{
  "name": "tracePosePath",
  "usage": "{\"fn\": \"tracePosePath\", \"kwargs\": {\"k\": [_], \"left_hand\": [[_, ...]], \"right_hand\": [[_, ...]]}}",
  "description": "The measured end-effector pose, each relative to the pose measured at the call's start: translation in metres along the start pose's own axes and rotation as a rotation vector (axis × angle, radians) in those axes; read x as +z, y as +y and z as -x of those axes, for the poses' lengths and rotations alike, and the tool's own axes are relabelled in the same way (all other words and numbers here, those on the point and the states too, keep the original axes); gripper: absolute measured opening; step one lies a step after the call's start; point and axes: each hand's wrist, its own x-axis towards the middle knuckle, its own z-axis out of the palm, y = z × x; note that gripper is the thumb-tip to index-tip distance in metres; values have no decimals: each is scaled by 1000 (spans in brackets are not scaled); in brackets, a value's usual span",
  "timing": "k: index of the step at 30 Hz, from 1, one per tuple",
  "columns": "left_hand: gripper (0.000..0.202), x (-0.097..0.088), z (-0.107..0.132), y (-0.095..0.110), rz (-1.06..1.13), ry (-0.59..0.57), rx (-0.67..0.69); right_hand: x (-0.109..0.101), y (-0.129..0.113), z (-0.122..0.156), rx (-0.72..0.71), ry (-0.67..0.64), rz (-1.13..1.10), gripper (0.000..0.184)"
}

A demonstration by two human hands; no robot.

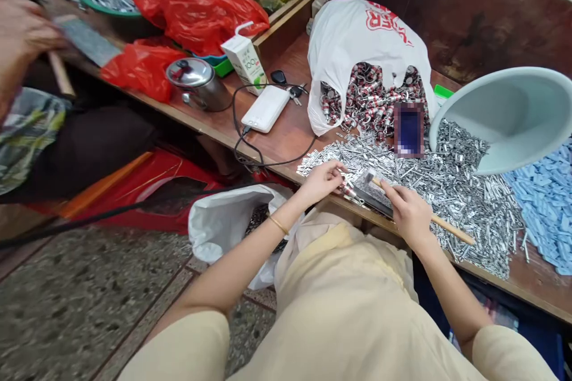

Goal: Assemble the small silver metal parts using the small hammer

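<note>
My right hand (409, 211) grips a small hammer (429, 217) by its wooden handle, the metal head resting over a dark flat block (375, 197) at the table's front edge. My left hand (324, 180) pinches a small red-and-silver metal piece (348, 190) against that block. A wide heap of small silver metal parts (460, 190) spreads around both hands. Behind them a white plastic bag (357, 36) gapes open, full of red-and-silver finished pieces (370, 98).
A tilted pale blue basin (513, 113) and a pile of blue plastic pieces (545, 202) lie right. A power bank (266, 108) with cable, keys, a drink carton (245, 61), a steel pot (199, 82) and red bags (196, 6) stand left. Another person's hand (20, 36) works at far left.
</note>
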Motion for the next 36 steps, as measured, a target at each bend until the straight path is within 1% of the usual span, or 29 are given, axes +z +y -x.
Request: {"fn": "tracePosePath", "kwargs": {"k": [2,3,6,8,9,11,12,14,15,16,18,20,21,25,28,32,36], "left_hand": [[22,9,4,2,41,122,88],[19,14,5,3,21,172,137],[17,27,7,6,-146,275,259],[17,32,10,6,-265,303,318],[17,33,11,5,-307,306,341],[18,35,14,0,-344,315,378],[19,36,15,-3,-347,321,398],[19,38,17,-11,-351,335,458],[18,39,19,-15,-362,337,499],[18,40,20,-19,-380,331,543],[24,40,22,-26,-422,298,628],[27,39,23,-33,-454,269,690],[27,38,24,-35,-471,275,713],[25,32,23,-40,-555,389,739],[25,31,24,-39,-543,386,733],[18,34,25,-38,-488,379,710],[16,36,22,-39,-453,391,742]], "right_hand": [[14,8,10,77,86,14,53],[19,11,14,101,108,12,53],[24,27,22,113,98,-34,50],[19,50,25,174,109,-68,41],[17,65,26,242,125,-74,38],[13,99,27,419,154,-31,38],[13,114,27,532,117,13,38],[16,139,25,656,-1,39,37],[18,147,24,676,-51,26,35],[21,152,21,668,-80,-1,32],[26,153,17,631,-85,-59,29],[28,149,15,614,-50,-81,28],[28,145,14,604,-22,-78,28],[22,123,11,523,147,-18,24],[19,105,1,517,231,-73,26],[22,90,-15,505,241,-312,26],[27,83,-23,563,284,-698,28]]}}
